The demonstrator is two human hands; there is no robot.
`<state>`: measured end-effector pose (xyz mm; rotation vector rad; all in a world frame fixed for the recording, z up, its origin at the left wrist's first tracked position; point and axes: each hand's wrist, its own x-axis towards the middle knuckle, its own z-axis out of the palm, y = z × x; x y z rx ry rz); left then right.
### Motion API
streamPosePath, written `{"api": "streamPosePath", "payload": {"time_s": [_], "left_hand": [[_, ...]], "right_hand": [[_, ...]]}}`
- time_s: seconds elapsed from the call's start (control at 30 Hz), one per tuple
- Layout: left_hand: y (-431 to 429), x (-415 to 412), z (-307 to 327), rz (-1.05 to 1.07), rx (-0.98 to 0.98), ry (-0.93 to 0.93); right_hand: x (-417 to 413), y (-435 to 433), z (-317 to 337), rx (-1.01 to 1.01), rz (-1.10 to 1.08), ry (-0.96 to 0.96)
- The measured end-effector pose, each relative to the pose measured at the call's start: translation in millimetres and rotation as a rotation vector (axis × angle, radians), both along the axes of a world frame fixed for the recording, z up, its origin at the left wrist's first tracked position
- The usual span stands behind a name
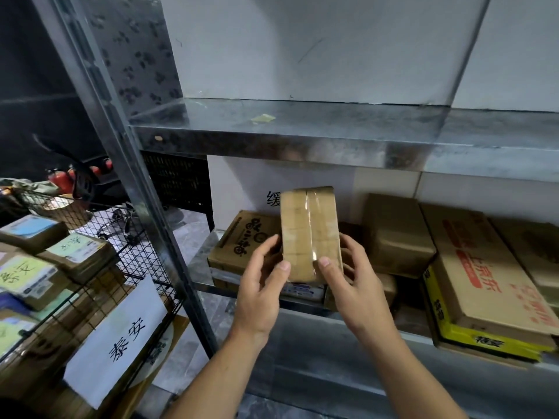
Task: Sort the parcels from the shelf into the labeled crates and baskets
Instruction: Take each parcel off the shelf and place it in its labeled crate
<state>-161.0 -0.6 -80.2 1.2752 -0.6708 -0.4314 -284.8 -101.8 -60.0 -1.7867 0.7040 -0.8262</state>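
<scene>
While the left hand point(260, 288) and right hand point(357, 285) grip a taped parcel point(305, 225) upright, cartons point(484, 267) crowd the shelf point(202, 267) at 3 o'clock, a wire basket point(142, 237) at 8.

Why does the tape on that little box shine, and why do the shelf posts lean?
Head view: light glints off the clear tape on the parcel; the wide-angle lens tilts the shelf post; the far left is dim.
</scene>
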Motion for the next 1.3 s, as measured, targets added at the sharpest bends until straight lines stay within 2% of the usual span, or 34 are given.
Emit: {"api": "streamPosePath", "payload": {"time_s": [0.13, 0.27, 0.4, 0.47, 0.6, 0.67, 1.0, 1.1, 1.3], "left_hand": [[-0.5, 6.8, -4.9, 0.119, 0.044, -0.007], [1.0, 4.2, -4.9, 0.124, 0.178, -0.119], [5.4, 4.7, -7.4, 0.033, 0.11, 0.047], [7.1, 4.7, -7.9, 0.014, 0.082, 0.028], [12.7, 7.8, -3.2, 0.011, 0.156, -0.18], [14.6, 10.8, -4.0, 0.025, 0.2, -0.227], [27.2, 1.2, 0.0, 0.097, 0.21, -0.525], [33.0, 3.3, -0.2, 0.078, 0.207, -0.506], [55.1, 18.5, 6.4, 0.182, 0.157, -0.412]], "right_hand": [[4.8, 3.8, -1.0, 0.244, 0.01, -0.227], [8.7, 6.1, -11.0, 0.518, -0.013, -0.338], [9.9, 8.7, -16.7, 0.644, 0.042, -0.387], [10.7, 8.9, -19.2, 0.614, 0.051, -0.347], [8.4, -1.6, -24.2, 0.322, -0.001, -0.158], [5.6, -8.4, -24.2, 0.249, -0.01, -0.114], [10.6, -5.5, -9.3, 0.371, 0.056, -0.063], [17.1, -7.7, -13.4, 0.408, 0.082, -0.079], [39.7, 7.0, -14.9, 0.437, 0.216, -0.12]]}}
